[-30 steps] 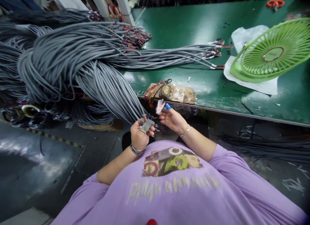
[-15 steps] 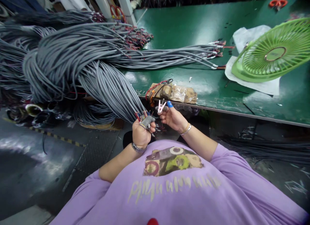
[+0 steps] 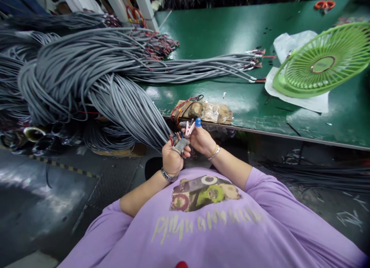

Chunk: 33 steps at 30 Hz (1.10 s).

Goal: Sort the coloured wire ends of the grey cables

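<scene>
A person in a purple shirt (image 3: 214, 233) sat or stood in front of me, I could not tell which, at the near edge of a green table (image 3: 208, 29); both hands met near the middle of the frame. The left hand (image 3: 172, 158), a metal watch (image 3: 168, 175) on its wrist, was curled tight around the end of a thick bundle of grey cables (image 3: 130, 106); the bundle sloped down from the upper left, its coloured wire ends (image 3: 177, 136) poking up beside a grey piece (image 3: 181, 145) at the thumb. The right hand (image 3: 202, 141), its thumb capped in blue, pinched a pink clip (image 3: 189, 128) in a narrow grip, just beside those wire ends; whether clip and wires touched, I could not tell. Just above the hands, a taped brown block (image 3: 212, 112) lay along the table's edge; more cables (image 3: 199, 69) stretched across the upper middle; at the right a green fan (image 3: 323, 64) leaned over white paper (image 3: 306, 98); orange-handled scissors (image 3: 324, 5) lay at the upper right.
</scene>
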Motion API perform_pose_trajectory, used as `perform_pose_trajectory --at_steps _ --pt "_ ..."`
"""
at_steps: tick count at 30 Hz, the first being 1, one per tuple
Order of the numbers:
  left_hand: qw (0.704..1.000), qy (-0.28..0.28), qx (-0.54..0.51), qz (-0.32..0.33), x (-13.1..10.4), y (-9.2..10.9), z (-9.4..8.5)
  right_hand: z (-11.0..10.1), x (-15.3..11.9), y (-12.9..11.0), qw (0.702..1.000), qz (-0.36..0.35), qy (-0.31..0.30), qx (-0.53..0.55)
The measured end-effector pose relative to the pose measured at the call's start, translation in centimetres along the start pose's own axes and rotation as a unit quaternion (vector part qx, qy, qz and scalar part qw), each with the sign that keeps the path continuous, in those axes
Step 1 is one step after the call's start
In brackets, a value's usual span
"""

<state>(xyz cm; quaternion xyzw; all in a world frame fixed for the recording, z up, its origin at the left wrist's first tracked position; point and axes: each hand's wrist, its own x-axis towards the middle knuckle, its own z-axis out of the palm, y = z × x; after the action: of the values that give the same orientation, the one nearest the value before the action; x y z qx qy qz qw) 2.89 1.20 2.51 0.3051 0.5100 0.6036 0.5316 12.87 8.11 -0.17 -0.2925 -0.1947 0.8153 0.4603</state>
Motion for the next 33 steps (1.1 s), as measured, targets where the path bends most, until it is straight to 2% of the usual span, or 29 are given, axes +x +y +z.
perform_pose_trajectory --at_steps 4,9,19,22,25,29,33 --pt "1.0 0.006 0.005 -0.003 0.1 -0.3 -0.1 0.9 0.0 -0.3 0.998 -0.003 0.037 0.041" --pt "1.0 0.01 0.016 -0.007 0.3 -0.7 -0.2 1.1 0.0 -0.1 0.998 -0.01 0.058 0.035" --pt "1.0 -0.023 -0.001 -0.01 -0.4 -0.7 -2.1 -1.6 -1.4 -0.2 0.997 0.032 0.038 0.067" --pt "0.998 -0.062 -0.009 -0.014 -0.6 -0.4 -2.1 -2.5 -2.2 -0.8 0.999 0.017 0.044 0.013" --pt "0.996 -0.08 -0.034 -0.007 -0.9 0.1 -1.9 -3.5 -3.6 -2.0 0.993 -0.038 0.049 -0.105" --pt "0.997 -0.055 -0.048 0.023 -1.2 0.5 -2.0 -5.2 -5.8 -3.7 0.968 -0.099 0.036 -0.226" --pt "0.997 -0.022 -0.064 0.031 -1.8 1.0 -2.4 -6.1 -7.6 -4.3 0.959 -0.117 0.077 -0.245"
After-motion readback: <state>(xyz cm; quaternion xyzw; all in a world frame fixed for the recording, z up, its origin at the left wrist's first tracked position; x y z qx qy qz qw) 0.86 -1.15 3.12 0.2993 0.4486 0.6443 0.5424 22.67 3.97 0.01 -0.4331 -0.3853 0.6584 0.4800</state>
